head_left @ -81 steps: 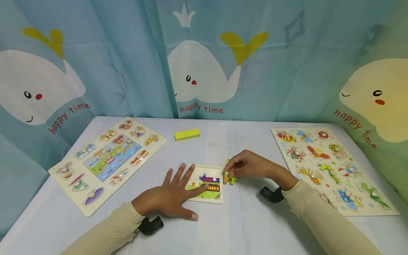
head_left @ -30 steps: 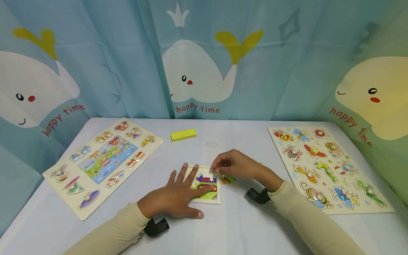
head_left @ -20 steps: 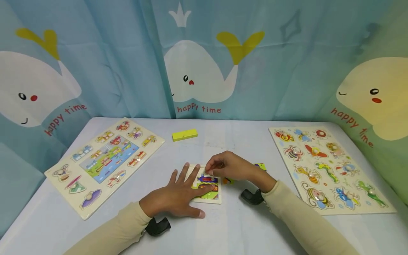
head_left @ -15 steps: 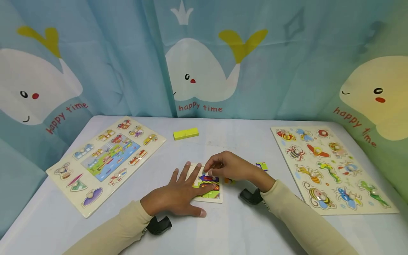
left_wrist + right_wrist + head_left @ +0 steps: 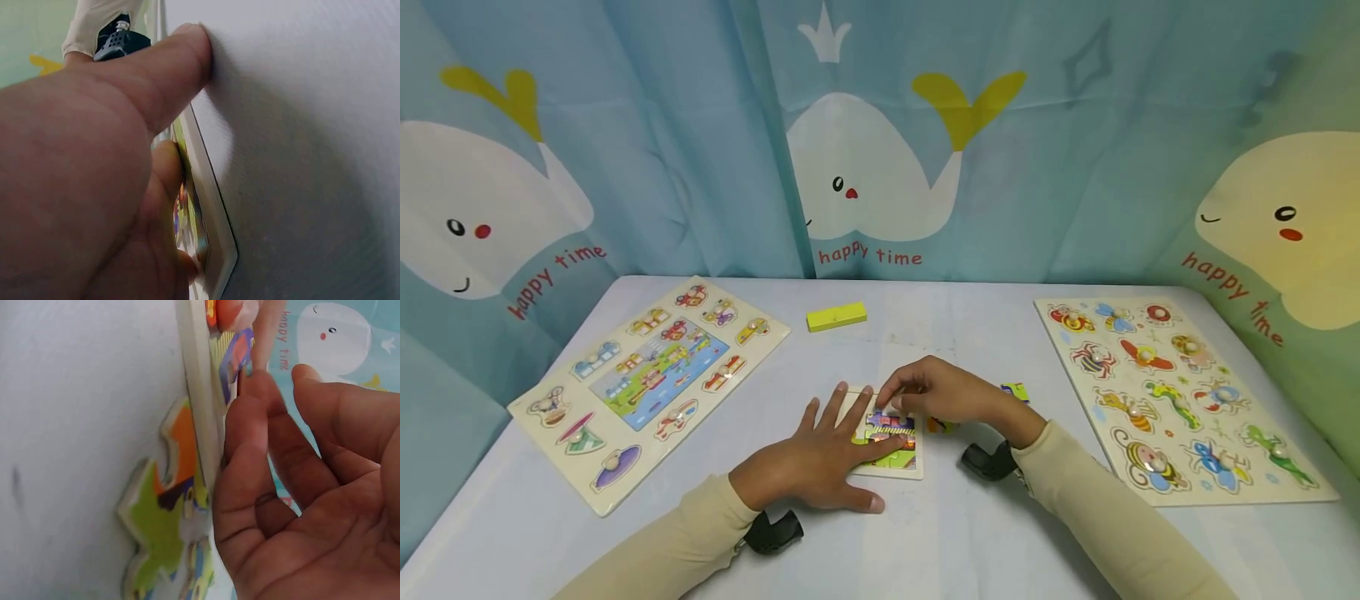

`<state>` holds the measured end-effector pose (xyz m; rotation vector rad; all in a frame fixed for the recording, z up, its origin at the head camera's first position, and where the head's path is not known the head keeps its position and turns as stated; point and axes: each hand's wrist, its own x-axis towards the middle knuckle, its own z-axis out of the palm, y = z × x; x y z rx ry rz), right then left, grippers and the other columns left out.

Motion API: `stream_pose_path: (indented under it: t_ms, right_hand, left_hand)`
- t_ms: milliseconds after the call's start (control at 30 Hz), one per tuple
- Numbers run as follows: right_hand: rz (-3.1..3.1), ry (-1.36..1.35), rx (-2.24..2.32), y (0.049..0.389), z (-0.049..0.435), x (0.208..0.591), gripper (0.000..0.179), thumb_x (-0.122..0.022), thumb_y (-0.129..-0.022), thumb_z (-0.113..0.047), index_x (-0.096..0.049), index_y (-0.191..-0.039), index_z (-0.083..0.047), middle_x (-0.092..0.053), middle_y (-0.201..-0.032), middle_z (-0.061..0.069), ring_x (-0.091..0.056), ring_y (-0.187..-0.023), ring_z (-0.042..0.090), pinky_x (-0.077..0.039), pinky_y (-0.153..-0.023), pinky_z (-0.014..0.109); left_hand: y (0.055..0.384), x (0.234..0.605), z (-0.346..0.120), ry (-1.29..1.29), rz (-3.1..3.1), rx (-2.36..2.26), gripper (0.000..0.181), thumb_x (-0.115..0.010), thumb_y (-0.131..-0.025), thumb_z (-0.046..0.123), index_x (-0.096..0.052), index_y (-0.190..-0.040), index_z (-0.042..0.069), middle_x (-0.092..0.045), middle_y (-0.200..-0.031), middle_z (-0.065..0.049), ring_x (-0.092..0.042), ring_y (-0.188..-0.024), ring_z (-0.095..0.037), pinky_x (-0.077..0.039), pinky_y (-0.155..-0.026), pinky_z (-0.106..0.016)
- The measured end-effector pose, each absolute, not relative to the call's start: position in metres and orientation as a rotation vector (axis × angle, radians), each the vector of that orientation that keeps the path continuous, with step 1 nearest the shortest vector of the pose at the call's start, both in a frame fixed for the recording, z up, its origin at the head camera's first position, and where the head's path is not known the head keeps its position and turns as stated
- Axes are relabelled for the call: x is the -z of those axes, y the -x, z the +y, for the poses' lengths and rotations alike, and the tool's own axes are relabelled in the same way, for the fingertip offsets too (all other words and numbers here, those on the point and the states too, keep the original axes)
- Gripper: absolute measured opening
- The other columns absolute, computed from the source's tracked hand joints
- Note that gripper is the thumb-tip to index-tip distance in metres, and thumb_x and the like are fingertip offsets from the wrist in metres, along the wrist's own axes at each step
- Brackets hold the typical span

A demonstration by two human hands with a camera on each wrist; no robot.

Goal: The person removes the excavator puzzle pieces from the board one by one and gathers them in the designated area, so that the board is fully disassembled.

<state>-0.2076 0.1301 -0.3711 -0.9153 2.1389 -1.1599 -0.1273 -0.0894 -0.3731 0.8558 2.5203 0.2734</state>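
Note:
A small square wooden jigsaw puzzle with a train picture lies at the table's centre. My left hand rests across its left part with fingers spread, covering that side. At the puzzle's upper part, my right hand has curled fingers on a purple puzzle piece. That purple piece looks tilted up from the board in the right wrist view, and the fingertips' exact grip on it is partly hidden. Beside the board's right edge lies a loose green and orange puzzle piece, mostly under the right hand in the head view.
Another loose puzzle piece lies behind the right wrist. A large peg puzzle stands at the left, and an insect peg puzzle at the right. Near the back lies a yellow block. A printed curtain hangs behind the table.
My right hand has moved left from the loose pieces to the board, uncovering the piece behind its wrist. The purple piece has just tilted up and looks paler. My left hand stays on the board.

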Motion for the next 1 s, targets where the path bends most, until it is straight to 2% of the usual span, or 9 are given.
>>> stream_pose_path:
  t_ms: [67, 333, 633, 767, 900, 1000]
  right_hand:
    - [2.118, 0.896, 1.183, 0.209, 0.132, 0.373, 0.022, -0.053, -0.096, 0.0, -0.07, -0.11, -0.004, -0.07, -0.103, 0.005, -0.056, -0.08, 0.019, -0.045, -0.069, 0.027]
    - [2.114, 0.921, 1.232, 0.206, 0.131, 0.373, 0.02, -0.056, -0.097, -0.003, -0.07, -0.112, -0.004, -0.068, -0.112, 0.004, -0.06, -0.1, 0.018, -0.047, -0.087, 0.033]
    - [2.105, 0.92, 1.307, 0.203, 0.127, 0.372, 0.018, -0.059, -0.095, -0.003, -0.068, -0.111, 0.0, -0.068, -0.107, 0.008, -0.062, -0.088, 0.022, -0.05, -0.079, 0.031]
    - [2.102, 0.903, 1.337, 0.202, 0.125, 0.374, 0.02, -0.06, -0.093, 0.001, -0.067, -0.113, 0.002, -0.068, -0.105, 0.009, -0.063, -0.09, 0.021, -0.05, -0.08, 0.029]
    - [2.094, 0.883, 1.334, 0.2, 0.123, 0.377, 0.022, -0.062, -0.092, 0.002, -0.066, -0.113, 0.003, -0.068, -0.099, 0.006, -0.062, -0.09, 0.018, -0.049, -0.078, 0.027]
    - [2.119, 0.862, 1.297, 0.2, 0.122, 0.378, 0.016, -0.064, -0.092, 0.0, -0.069, -0.107, 0.0, -0.07, -0.092, 0.002, -0.061, -0.082, 0.015, -0.048, -0.073, 0.025]
  left_hand:
    - [0.127, 0.374, -0.089, -0.86, 2.522, -0.274, 0.073, -0.058, -0.086, 0.066, -0.03, -0.15, 0.046, 0.014, -0.161, -0.009, 0.019, -0.142, -0.041, -0.001, -0.107, -0.066]
    - [0.127, 0.375, -0.09, -0.875, 2.53, -0.269, 0.072, -0.057, -0.086, 0.066, -0.031, -0.15, 0.046, 0.013, -0.161, -0.009, 0.018, -0.142, -0.042, -0.001, -0.107, -0.067]
    - [0.128, 0.374, -0.09, -0.875, 2.527, -0.277, 0.073, -0.058, -0.086, 0.066, -0.029, -0.151, 0.046, 0.015, -0.161, -0.008, 0.018, -0.142, -0.042, 0.0, -0.107, -0.067]
    - [0.128, 0.374, -0.09, -0.875, 2.524, -0.267, 0.074, -0.057, -0.086, 0.066, -0.027, -0.151, 0.047, 0.015, -0.161, -0.008, 0.018, -0.142, -0.043, 0.0, -0.106, -0.067]
    - [0.128, 0.374, -0.09, -0.869, 2.516, -0.27, 0.074, -0.057, -0.086, 0.066, -0.027, -0.151, 0.046, 0.015, -0.161, -0.008, 0.019, -0.141, -0.042, 0.0, -0.106, -0.067]
    - [0.128, 0.374, -0.09, -0.87, 2.514, -0.276, 0.074, -0.057, -0.087, 0.066, -0.026, -0.151, 0.047, 0.015, -0.161, -0.009, 0.02, -0.141, -0.042, 0.0, -0.106, -0.067]
